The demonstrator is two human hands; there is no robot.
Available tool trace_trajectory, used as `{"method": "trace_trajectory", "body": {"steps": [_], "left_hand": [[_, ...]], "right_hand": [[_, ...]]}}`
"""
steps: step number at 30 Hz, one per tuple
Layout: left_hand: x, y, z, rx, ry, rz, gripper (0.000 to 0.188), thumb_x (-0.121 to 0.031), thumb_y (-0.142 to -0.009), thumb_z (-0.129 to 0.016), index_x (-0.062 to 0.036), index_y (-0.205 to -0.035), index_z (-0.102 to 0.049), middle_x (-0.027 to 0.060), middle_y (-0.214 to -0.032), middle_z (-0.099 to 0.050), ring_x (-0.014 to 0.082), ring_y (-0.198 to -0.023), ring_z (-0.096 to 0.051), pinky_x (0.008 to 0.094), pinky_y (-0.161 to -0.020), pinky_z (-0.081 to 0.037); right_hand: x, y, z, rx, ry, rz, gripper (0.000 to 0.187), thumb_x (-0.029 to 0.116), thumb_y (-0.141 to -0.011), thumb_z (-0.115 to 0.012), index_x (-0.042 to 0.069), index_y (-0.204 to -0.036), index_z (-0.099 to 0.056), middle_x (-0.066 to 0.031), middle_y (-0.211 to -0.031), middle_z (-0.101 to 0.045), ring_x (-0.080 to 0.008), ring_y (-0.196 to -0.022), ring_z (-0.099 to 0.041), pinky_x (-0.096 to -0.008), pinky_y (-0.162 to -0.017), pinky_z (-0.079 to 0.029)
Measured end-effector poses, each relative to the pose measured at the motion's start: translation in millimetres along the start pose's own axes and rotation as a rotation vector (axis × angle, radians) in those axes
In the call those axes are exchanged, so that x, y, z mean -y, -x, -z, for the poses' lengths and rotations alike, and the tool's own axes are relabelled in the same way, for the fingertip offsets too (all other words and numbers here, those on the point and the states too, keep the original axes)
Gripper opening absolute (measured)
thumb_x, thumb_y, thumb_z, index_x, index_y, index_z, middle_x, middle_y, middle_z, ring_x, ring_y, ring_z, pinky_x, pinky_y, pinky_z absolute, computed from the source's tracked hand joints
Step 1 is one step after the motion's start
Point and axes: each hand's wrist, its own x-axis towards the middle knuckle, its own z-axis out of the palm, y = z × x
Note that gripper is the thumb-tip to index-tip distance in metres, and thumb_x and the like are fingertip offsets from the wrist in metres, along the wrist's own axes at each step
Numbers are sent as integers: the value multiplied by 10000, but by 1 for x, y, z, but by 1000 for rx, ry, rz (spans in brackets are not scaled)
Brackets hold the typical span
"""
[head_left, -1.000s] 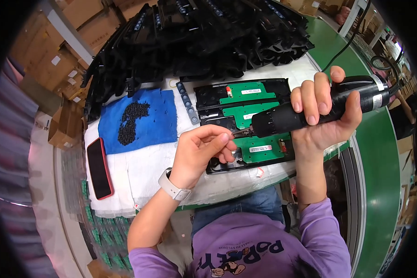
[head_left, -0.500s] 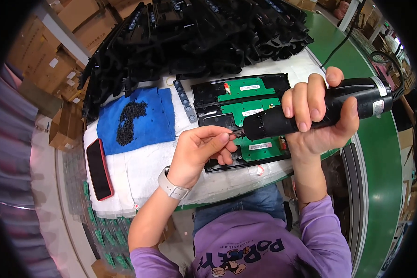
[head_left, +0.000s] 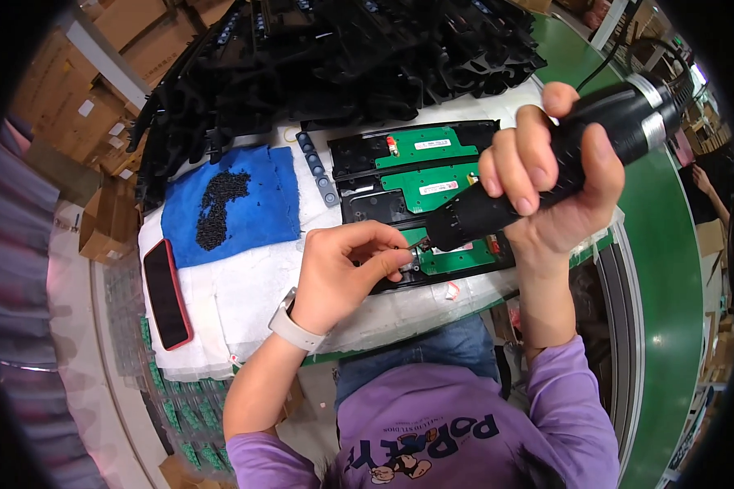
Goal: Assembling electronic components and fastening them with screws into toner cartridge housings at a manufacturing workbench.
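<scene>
My right hand (head_left: 550, 183) is wrapped round a black electric screwdriver (head_left: 628, 118), its body tilted up to the right and its nose pointing down left. At its tip, the thumb and fingers of my left hand (head_left: 342, 265) are pinched together; what they hold is too small to make out. Both hands are over the nearest black panel, which carries a green circuit board (head_left: 447, 261). Farther back lie more black panels with green boards (head_left: 420, 181). Left of them, a pile of small black screws (head_left: 220, 208) rests on a blue cloth (head_left: 276, 191).
A heap of black plastic housings (head_left: 342, 73) fills the table's back. A strip of blue-grey buttons (head_left: 318, 171) lies beside the panels. At the left edge is a red-cased phone (head_left: 166, 297). Cardboard boxes (head_left: 110, 208) stand beyond. Another person's arm (head_left: 708, 189) shows far right.
The screwdriver has tilted more steeply, with its rear end higher and its nose slightly lower. My left fingers have stayed at its tip and curled in. The whole view has shifted slightly.
</scene>
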Motion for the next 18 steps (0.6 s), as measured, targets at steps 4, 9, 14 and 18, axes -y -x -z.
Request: {"method": "trace_trajectory", "body": {"steps": [4,9,14,18], "left_hand": [[1,2,0,-27,32,13,58,15,-766,-625,44,-815,-637,70,-711,-639,93,-630,-611,192,-599,-486],[10,-5,6,-256,-85,-211,104,-59,-827,-584,24,-838,-647,63,-723,-631,87,-611,-581,205,-550,-451],[18,-12,17,-233,198,-60,289,-213,-917,-483,18,-795,-606,27,-663,-575,55,-539,-473,186,-504,-384],[27,-14,15,-226,348,-17,305,-251,-928,-454,-22,-767,-574,2,-679,-550,40,-566,-452,173,-501,-343]], "right_hand": [[-2,-9,-8,-58,16,-63,255,239,-888,-400,38,-1018,-488,-38,-572,-452,-137,-413,-444,-301,-474,-407],[-9,-18,-17,-113,193,-147,214,192,-817,-530,-12,-878,-512,-40,-523,-448,-127,-383,-434,-255,-410,-365],[-29,-13,-25,58,539,-243,271,190,-780,-537,-15,-922,-430,-42,-513,-404,-106,-361,-360,-234,-353,-301],[-37,-11,-26,60,576,-255,266,157,-762,-546,-29,-919,-438,-50,-497,-419,-116,-358,-381,-230,-357,-317]]}}
